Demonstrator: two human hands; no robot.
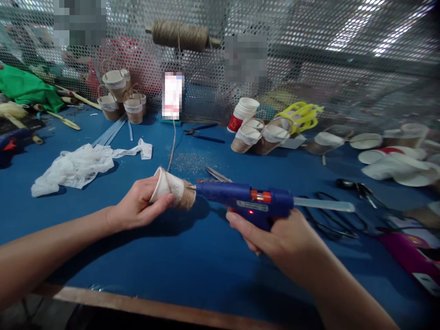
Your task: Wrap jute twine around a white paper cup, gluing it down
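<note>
Gripped at its rim by my left hand (144,201), with fingers inside and thumb outside, a white paper cup (172,185) lies tilted on its side above the table. Brown twine (187,197) is wound around the cup's lower part. My right hand (271,233) is closed on the handle of a blue hot glue gun (223,192), whose red light is lit. The gun's nozzle meets the cup near the edge of the wound twine. A clear glue stick (326,204) juts from the gun's back. From the cup, a twine strand (173,146) runs up toward a spool (180,35).
White lace (79,167) lies at left, near several twine-wrapped cups (134,110). Pliers (206,135) and scissors (217,174) lie beyond my hands. Stacked paper cups (244,112) and finished baskets (247,135) stand back right. A black cord (326,227) loops at right.
</note>
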